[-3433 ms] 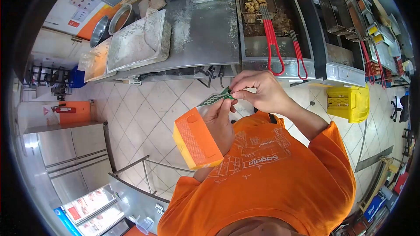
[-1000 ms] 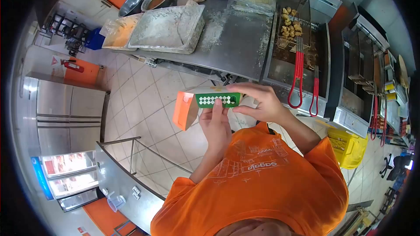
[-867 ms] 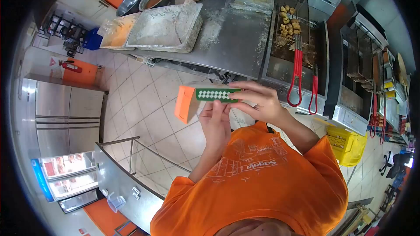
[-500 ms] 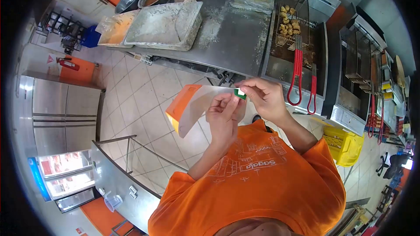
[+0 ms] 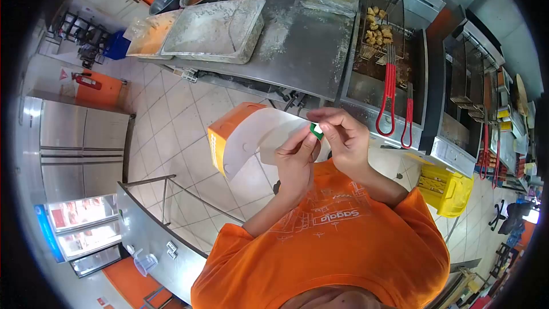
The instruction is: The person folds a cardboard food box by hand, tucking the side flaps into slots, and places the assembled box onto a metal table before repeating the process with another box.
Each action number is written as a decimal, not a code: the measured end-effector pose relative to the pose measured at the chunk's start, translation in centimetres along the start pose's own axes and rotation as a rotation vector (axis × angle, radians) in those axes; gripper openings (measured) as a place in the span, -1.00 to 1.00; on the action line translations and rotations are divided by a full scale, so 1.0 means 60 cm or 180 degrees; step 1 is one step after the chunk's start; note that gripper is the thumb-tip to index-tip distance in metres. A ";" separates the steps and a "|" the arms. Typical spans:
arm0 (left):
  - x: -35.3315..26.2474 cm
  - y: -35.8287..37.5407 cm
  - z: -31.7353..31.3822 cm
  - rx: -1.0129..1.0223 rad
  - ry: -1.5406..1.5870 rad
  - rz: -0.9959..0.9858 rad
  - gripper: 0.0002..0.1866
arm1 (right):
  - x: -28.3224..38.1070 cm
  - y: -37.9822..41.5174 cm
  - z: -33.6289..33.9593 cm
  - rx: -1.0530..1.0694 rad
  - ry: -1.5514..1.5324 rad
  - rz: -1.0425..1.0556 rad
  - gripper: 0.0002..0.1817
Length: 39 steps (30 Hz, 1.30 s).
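Observation:
In front of my chest, a small green-and-white piece point(image 5: 317, 131) is pinched between the fingers of my left hand point(image 5: 295, 160) and my right hand point(image 5: 347, 140). A folded card carton point(image 5: 240, 142), orange and yellow outside with a smooth white inner face, stretches left from my hands over the floor. Its near end runs behind the fingers of my left hand, where the grip on it is hidden. Both hands are closed, fingertips meeting around the green-and-white piece.
Ahead stands a steel counter point(image 5: 320, 51) with a flour-covered tray point(image 5: 211, 31). To its right, a fryer point(image 5: 366, 88) carries a basket of fried pieces point(image 5: 377, 28) with red handles point(image 5: 386, 103) jutting toward me. A yellow crate point(image 5: 452, 194) sits at right; a steel table point(image 5: 148, 234) is at left.
The carton has swung slightly left and turned, showing more of its printed side and white inner face. My fingers have shifted on the green-and-white piece, the right hand tipping over it.

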State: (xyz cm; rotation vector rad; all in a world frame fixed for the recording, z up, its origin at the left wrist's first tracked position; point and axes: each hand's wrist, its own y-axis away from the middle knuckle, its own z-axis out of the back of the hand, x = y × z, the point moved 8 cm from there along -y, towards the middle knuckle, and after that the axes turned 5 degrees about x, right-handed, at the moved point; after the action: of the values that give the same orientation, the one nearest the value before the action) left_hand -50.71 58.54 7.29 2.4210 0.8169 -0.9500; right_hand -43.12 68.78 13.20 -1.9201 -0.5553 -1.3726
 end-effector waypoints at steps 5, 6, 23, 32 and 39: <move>-0.008 0.009 0.000 0.0065 -0.0026 -0.0055 -0.77 | -0.001 0.008 -0.003 0.0043 0.0063 0.0148 -0.95; -0.008 0.009 0.001 0.0071 -0.0034 -0.0026 -0.77 | 0.001 0.009 -0.003 0.0077 0.0088 0.0169 -0.95; -0.040 0.018 -0.035 0.0571 -0.2846 -0.0379 -0.82 | -0.028 0.017 0.067 0.0228 0.0544 -0.0826 -0.92; -0.011 0.008 0.053 -0.0060 -0.3518 0.0085 -0.87 | -0.142 0.067 0.079 0.0679 -0.0025 -0.2437 -0.85; 0.076 0.057 0.118 0.0074 -0.1908 0.1858 -0.79 | -0.154 0.109 0.058 0.1096 0.0831 -0.2350 -0.85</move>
State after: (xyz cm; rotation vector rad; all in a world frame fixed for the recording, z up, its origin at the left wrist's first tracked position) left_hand -49.09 53.73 -0.25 2.0106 -0.1090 -1.3127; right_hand -39.57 67.55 1.96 -1.2661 -1.3530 -1.7854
